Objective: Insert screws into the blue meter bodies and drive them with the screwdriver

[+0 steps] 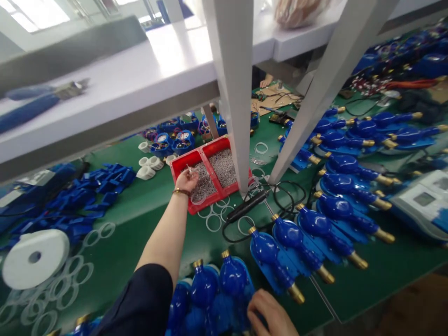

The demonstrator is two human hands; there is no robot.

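Left hand (188, 180) in the red bin (210, 199)

It's half-curled over the screws (223, 169) in the left half. They look light, stiff and slippery; I'd pinch one by the shank. Nearer and right, beside a blue unit (234, 276), the right hand (271, 313) is loosely bent. Too blurry to tell what, if anything, either holds.

We observed a green surface (122, 233) below a white shelf (140, 79), pale posts (233, 93) and a bright window (38, 14).
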